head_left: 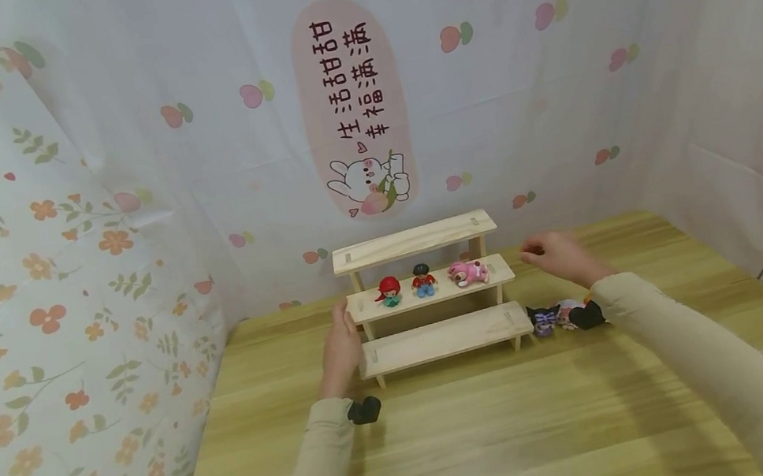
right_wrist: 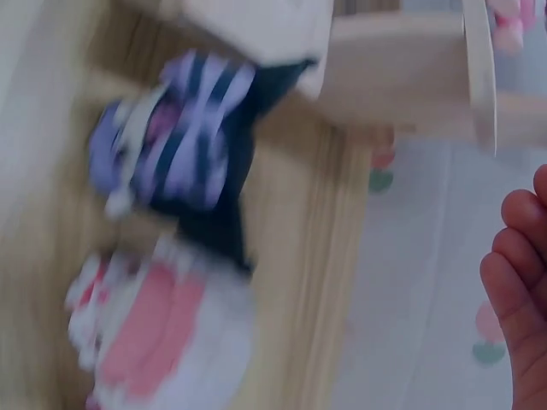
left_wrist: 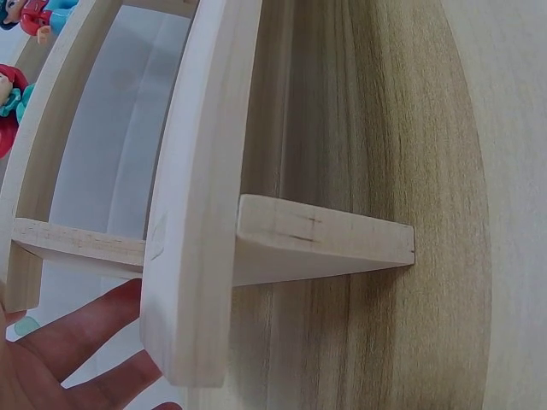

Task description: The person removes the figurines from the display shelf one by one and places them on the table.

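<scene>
Two curtain lines (head_left: 335, 81), "生活甜甜 幸福满满"; left grip (head_left: 341, 348) apart, touching shelf (head_left: 447, 333); right grip (head_left: 562, 255) empty, loosely curled.

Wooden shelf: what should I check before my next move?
1. Wooden shelf standing on the table: ok.
2. Left hand bracing the shelf firmly: cannot tell.
3. Right hand free: ok, no figure shows in it.
4. Red-haired figure and black-capped figure upright on middle step: ok.
5. Pink figure upright: not ok, looks tipped.
6. Purple figure on the shelf: not ok, it's on the table.
</scene>
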`<state>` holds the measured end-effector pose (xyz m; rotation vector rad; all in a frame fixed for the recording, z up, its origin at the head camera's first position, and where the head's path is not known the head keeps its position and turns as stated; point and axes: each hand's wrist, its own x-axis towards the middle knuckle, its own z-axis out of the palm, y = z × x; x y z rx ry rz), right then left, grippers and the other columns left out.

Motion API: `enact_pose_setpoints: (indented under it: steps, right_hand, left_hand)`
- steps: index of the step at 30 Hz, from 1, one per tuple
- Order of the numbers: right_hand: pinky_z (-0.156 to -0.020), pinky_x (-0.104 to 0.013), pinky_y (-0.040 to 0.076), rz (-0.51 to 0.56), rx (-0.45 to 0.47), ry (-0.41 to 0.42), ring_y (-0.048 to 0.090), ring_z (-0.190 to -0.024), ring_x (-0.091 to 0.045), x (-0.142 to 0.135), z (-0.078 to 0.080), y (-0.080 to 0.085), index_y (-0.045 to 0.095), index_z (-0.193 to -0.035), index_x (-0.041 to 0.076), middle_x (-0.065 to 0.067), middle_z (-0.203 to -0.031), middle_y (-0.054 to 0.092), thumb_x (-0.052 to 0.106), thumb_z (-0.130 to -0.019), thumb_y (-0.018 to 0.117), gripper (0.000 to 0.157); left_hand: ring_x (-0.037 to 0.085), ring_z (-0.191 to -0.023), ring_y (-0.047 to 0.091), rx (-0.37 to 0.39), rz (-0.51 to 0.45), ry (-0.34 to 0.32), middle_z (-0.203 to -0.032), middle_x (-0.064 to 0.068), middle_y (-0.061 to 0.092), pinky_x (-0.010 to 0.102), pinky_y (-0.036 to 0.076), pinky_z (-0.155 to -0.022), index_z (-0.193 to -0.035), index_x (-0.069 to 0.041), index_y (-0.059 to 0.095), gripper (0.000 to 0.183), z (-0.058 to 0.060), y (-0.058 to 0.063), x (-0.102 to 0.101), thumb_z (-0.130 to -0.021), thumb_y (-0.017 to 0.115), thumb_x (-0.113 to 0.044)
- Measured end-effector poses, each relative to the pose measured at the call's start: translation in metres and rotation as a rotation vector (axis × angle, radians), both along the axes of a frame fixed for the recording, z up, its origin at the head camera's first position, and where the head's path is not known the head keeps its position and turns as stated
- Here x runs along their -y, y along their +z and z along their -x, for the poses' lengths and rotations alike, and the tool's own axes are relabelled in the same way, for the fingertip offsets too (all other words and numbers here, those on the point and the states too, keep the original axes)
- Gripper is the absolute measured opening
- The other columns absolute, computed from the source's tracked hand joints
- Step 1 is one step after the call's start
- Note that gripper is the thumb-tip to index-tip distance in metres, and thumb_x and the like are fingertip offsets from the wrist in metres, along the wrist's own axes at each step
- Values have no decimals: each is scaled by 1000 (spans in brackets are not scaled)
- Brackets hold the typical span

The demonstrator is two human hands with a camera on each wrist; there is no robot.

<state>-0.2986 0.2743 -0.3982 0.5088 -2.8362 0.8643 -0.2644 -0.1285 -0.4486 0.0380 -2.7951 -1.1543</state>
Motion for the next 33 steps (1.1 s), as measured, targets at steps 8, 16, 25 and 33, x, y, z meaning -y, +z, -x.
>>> enact_pose_setpoints:
  steps: [8,16,25,33]
  right_hand:
    - [-80,-46,51,107,-23,8,64,-91,-29,32,10,-2,71,-104,3,-13,-98,70,26,-95,60,27]
    - [-73,-39,50,116,-48,41,62,-81,-23,53,11,4,71,-98,3,-12,-92,69,19,-94,61,19]
    - [-66,-33,47,37,-69,68,58,-71,-16,68,16,9,73,-85,8,-5,-81,68,18,-91,65,14]
    - [-62,-29,44,-14,-97,89,54,-66,-14,74,18,10,69,-79,8,-4,-75,66,14,-89,67,12]
  left_hand:
    - [18,-50,41,-4,-5,0,-57,4,44,31,32,-45,-145,-15,30,41,1,-3,0,-107,23,-28]
    - [21,-53,45,-48,-9,9,-58,6,47,32,32,-46,-144,-16,32,42,-1,-2,-1,-106,21,-31]
    - [21,-53,45,-10,-21,9,-59,6,46,33,34,-48,-145,-16,31,42,1,-3,0,-106,24,-29]
    - [22,-58,48,6,0,20,-62,7,49,32,35,-49,-146,-16,30,42,1,0,-1,-107,24,-29]
